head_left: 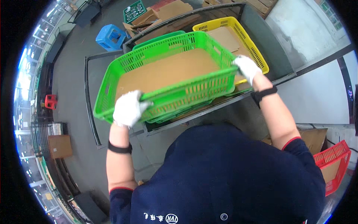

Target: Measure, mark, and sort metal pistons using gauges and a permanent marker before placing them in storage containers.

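A large green plastic crate (175,93) with slotted walls is tilted in front of me, its floor lined with brown cardboard (167,71). My left hand (128,108), in a white glove, grips the near rim toward the left. At the right end of the same rim, my right hand (247,68), also gloved in white, is closed on the corner. Parts of other green crates (160,37) show behind and below it. Most of their shape is hidden by the crate I hold.
A yellow crate (257,52) with cardboard in it lies beyond my right hand, inside a dark metal-framed cart (261,30). A blue stool (111,37) and cardboard pieces (164,13) are behind the cart. To my right stands a red crate (332,158); a red stool (51,101) is far left.
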`<state>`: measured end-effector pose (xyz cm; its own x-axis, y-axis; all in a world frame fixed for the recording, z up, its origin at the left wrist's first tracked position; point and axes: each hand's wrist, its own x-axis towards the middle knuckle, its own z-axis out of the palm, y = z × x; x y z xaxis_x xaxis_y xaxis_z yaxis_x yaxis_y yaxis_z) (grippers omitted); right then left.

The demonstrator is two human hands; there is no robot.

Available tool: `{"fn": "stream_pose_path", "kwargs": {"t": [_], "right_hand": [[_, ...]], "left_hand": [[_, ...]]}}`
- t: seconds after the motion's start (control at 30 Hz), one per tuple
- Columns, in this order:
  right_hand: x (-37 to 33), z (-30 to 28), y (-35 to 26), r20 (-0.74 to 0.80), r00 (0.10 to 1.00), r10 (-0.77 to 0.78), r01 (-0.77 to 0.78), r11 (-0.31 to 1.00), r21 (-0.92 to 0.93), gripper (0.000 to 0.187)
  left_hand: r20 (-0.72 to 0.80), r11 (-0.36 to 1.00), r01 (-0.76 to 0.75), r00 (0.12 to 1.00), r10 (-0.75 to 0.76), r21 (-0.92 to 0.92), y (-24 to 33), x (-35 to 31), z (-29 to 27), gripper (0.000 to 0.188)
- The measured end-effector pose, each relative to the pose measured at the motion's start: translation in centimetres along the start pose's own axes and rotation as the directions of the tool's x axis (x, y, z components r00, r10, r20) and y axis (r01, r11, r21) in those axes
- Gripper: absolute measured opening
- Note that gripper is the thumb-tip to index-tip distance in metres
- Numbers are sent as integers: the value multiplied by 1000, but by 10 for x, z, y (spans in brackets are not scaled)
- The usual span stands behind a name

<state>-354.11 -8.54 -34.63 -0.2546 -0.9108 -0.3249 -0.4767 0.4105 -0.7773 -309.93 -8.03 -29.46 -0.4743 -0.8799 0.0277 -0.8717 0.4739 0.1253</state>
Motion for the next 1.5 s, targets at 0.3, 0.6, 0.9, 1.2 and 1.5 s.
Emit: {"fn": "stream_pose_path", "kwargs": {"t": [0.3, 0.6, 0.9, 1.2, 1.5], "right_hand": [[50, -19, -18, 67, 996, 61, -73, 976, 207, 23], [20, 24, 85, 63, 990, 130, -93, 904, -417, 40], [32, 8, 106, 208, 967, 147, -63, 928, -367, 41], [76, -5, 126, 346, 931, 116, -23, 965, -259, 38], [38, -66, 206, 152, 980, 130, -179, 909, 376, 41]], "left_hand": [[274, 959, 181, 954, -118, -217, 0, 57, -43, 53], [151, 869, 293, 956, -253, -400, 17, -17, 65, 61], [663, -656, 250, 546, -512, -712, 17, -106, 173, 79], [726, -795, 21, 423, -543, -606, 50, 16, 178, 45], [606, -615, 196, 543, -581, -764, 117, 142, 120, 36]]}}
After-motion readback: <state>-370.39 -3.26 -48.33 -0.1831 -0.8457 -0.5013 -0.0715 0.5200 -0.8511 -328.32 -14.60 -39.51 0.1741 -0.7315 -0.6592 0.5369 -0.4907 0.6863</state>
